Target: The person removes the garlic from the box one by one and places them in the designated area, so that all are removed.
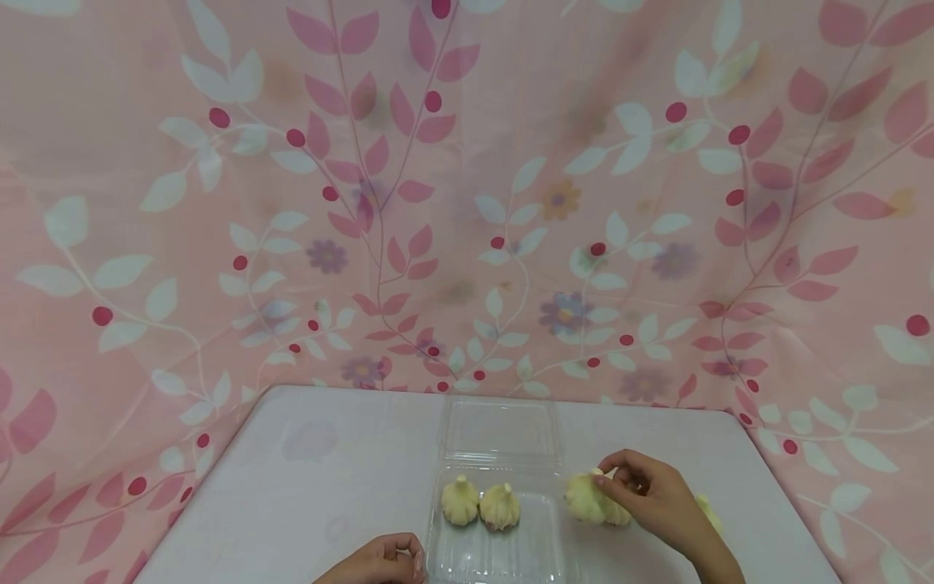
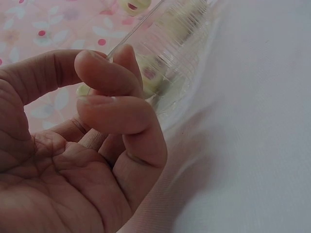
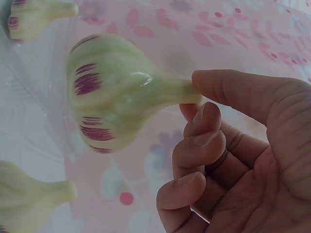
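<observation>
My right hand (image 1: 653, 495) pinches the stem of a pale garlic bulb (image 1: 584, 496) between thumb and forefinger, just right of a clear plastic box (image 1: 503, 560). Purple streaks mark this bulb in the right wrist view, where the stem points toward the fingertips. Inside the box, two more garlic bulbs (image 1: 460, 503) sit side by side toward its back. At the box's left edge, my left hand (image 1: 383, 558) has its fingers curled, with thumb and forefinger gripping the rim (image 2: 133, 29). Another bulb (image 1: 618, 514) shows partly behind the held one.
The box's clear lid (image 1: 502, 430) lies opened out toward the back. One more garlic bulb (image 1: 708, 513) lies on the white table (image 1: 321, 462), partly hidden by the right wrist. A pink floral curtain (image 1: 467, 203) hangs behind and around the table.
</observation>
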